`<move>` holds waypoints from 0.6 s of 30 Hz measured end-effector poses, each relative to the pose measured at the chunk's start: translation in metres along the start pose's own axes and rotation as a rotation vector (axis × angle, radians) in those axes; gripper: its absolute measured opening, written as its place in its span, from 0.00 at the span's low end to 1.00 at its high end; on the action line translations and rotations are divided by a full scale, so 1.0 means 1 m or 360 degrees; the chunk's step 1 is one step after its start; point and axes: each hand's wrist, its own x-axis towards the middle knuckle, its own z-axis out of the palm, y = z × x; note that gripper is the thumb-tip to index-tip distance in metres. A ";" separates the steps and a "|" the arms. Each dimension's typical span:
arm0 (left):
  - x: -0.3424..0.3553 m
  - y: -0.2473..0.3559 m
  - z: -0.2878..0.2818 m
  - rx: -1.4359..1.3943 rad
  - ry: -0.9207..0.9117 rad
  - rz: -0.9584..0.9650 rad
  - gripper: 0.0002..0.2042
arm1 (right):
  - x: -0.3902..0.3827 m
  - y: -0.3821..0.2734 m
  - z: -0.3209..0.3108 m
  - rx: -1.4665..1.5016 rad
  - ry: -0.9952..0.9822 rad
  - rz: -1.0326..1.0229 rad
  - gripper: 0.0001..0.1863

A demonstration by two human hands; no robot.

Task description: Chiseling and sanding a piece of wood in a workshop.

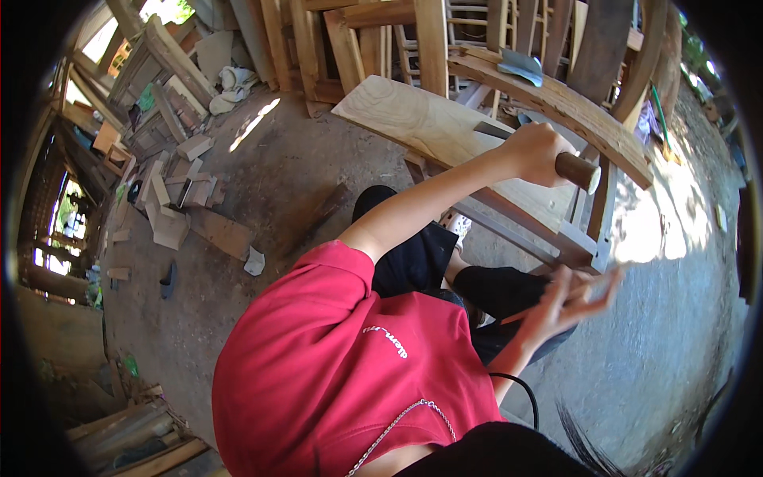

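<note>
My left hand (542,155) is closed around the round wooden handle (579,172) of a chisel, whose butt end sticks out to the right of my fist. Its dark metal blade (493,129) points left, over a pale wooden board (433,123). Lower down, near the board's close right end, my right hand (568,304) hangs in the air with its fingers spread. Motion blurs that hand, and I see nothing held in it. The board lies across a low wooden stand (509,230).
A thick curved timber (564,107) rests behind the board, with a blue-grey scrap (521,67) on it. Wooden frames (350,48) lean at the back. Wood offcuts (167,211) litter the concrete floor at left. My legs (413,262) are close beside the stand.
</note>
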 end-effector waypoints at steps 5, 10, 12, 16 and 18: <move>-0.009 -0.011 -0.020 -0.0043 -0.0022 -0.0052 0.08 | -0.001 -0.006 0.023 0.0596 0.0333 -0.0200 0.37; -0.020 -0.035 -0.029 0.0147 0.0043 -0.0116 0.11 | -0.016 -0.003 0.044 -0.0040 -0.0619 -0.0218 0.37; -0.025 -0.046 -0.041 0.0116 0.0064 -0.0111 0.10 | -0.014 -0.018 0.041 0.0132 -0.0377 -0.0086 0.36; -0.027 -0.052 -0.054 0.0048 0.0058 -0.0075 0.07 | -0.016 -0.008 0.054 0.0433 -0.0175 0.0012 0.35; -0.029 -0.058 -0.060 0.0108 0.0119 -0.0022 0.07 | -0.013 0.000 0.066 0.0071 -0.0552 -0.0002 0.34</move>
